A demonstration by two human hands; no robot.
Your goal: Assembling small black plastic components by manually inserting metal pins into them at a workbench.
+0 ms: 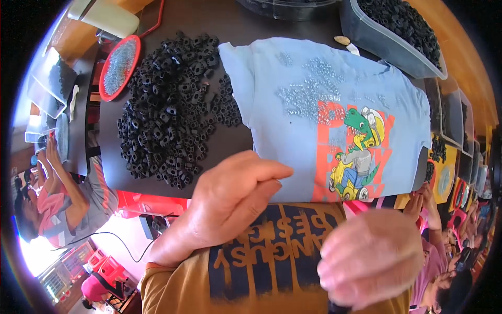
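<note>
My left hand (pixel 230 196) hovers just above the table's near edge, beside a pale blue T-shirt (pixel 282 136) spread flat. Its thumb and forefinger are pressed together; anything between them is too small to make out. Low on the right, in front of my chest, my right hand (pixel 371 259) is smeared by motion with its fingers curled. A small dark thing shows under those fingers, its kind unclear. Many tiny shiny pieces (pixel 308 91) lie scattered on the shirt, over its cartoon dinosaur print. Left of the shirt is a heap of small black plastic parts (pixel 164 115) with holes.
A red-rimmed plate (pixel 106 89) of tiny silvery pieces stands at the table's left edge. A clear bin (pixel 392 47) full of black parts is at the far right, another tub (pixel 287 9) at the back. Other people sit at tables on both sides.
</note>
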